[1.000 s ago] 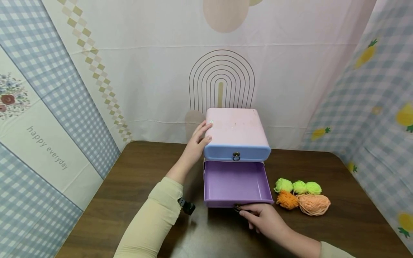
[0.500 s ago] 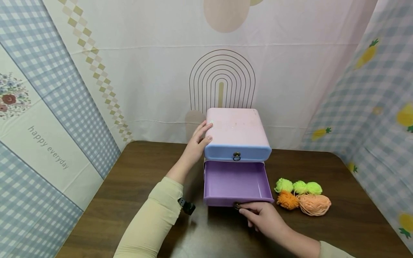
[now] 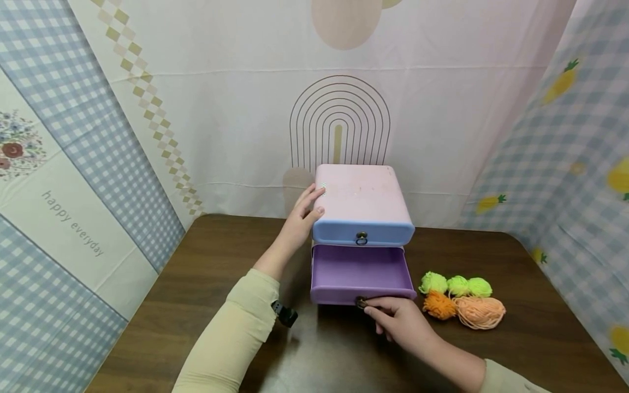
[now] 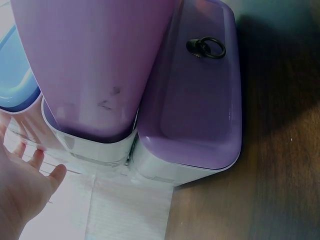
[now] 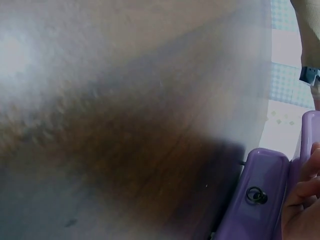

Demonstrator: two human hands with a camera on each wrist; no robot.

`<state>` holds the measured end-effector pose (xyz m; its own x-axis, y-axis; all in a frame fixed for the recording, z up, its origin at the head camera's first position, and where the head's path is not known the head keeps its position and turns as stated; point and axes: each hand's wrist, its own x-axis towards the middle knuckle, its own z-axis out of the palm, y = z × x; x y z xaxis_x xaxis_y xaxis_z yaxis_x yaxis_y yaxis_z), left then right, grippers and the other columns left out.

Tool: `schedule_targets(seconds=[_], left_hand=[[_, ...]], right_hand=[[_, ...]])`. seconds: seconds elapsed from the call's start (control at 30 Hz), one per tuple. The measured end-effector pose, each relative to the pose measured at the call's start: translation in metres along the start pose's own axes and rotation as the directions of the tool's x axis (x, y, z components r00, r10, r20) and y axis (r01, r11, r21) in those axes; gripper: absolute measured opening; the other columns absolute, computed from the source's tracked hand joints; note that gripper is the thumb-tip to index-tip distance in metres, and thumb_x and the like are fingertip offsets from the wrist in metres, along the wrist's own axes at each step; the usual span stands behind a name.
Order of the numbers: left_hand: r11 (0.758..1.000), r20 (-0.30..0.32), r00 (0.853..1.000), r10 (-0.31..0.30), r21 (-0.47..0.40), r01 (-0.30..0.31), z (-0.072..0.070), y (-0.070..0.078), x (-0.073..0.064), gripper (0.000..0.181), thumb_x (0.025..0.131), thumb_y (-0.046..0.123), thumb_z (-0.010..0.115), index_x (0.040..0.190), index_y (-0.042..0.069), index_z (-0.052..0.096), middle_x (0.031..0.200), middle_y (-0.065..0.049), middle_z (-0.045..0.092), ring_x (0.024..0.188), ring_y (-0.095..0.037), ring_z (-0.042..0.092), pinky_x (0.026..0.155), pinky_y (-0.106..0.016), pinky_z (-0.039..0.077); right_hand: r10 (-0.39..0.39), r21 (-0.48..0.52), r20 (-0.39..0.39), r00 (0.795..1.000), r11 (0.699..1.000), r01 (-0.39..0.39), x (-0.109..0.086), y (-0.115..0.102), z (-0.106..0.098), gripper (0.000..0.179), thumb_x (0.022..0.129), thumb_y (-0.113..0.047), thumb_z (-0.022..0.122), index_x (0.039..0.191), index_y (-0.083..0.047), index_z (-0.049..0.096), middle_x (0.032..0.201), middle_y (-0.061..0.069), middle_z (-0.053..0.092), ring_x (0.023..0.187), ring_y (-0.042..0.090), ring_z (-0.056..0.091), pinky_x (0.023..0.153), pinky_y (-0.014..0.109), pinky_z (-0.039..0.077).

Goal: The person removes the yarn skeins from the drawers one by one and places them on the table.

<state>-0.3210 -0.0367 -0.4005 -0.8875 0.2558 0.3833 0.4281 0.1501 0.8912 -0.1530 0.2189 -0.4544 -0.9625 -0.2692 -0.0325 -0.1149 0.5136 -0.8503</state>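
Observation:
A small drawer cabinet [image 3: 361, 191] with a pink top stands toward the back of the table. Its blue top drawer [image 3: 339, 233] is flush with the body. Below it, a purple drawer [image 3: 336, 296] is pulled partway out, and no contents show inside. My right hand [image 3: 405, 322] pinches the dark ring pull [image 3: 361, 302] on that drawer's front. My left hand [image 3: 297, 221] lies against the cabinet's upper left edge, fingers extended onto the pink top. In the left wrist view, a lower purple drawer [image 4: 195, 110] with its own ring [image 4: 214, 47] sits closed underneath.
To the right of the cabinet lie several yarn balls: yellow-green yarn [image 3: 433, 283], orange yarn [image 3: 439, 305] and a peach skein [image 3: 480, 313]. Patterned cloth [image 3: 236, 125] hangs behind the brown wooden table [image 3: 221, 245].
The purple drawer has slid inward toward the cabinet, its front moving away from me, with my right hand following on the ring. My left hand stays in place on the cabinet.

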Motion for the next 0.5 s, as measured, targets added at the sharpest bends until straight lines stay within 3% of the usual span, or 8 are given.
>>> schedule_targets(seconds=[0.5], left_hand=[[1.000, -0.001, 1.000, 0.012, 0.003, -0.012, 0.000, 0.000, 0.000, 0.050, 0.099, 0.024, 0.054, 0.148, 0.015, 0.049, 0.163, -0.005, 0.021, 0.147, -0.022, 0.021, 0.113, -0.046, 0.030]], right_hand=[[0.001, -0.009, -0.026, 1.000, 1.000, -0.001, 0.023, 0.003, -0.004, 0.023, 0.096, -0.024, 0.066, 0.112, -0.010, 0.074, 0.061, 0.000, 0.061, 0.046, 0.016, 0.053, 0.044, 0.033, 0.048]])
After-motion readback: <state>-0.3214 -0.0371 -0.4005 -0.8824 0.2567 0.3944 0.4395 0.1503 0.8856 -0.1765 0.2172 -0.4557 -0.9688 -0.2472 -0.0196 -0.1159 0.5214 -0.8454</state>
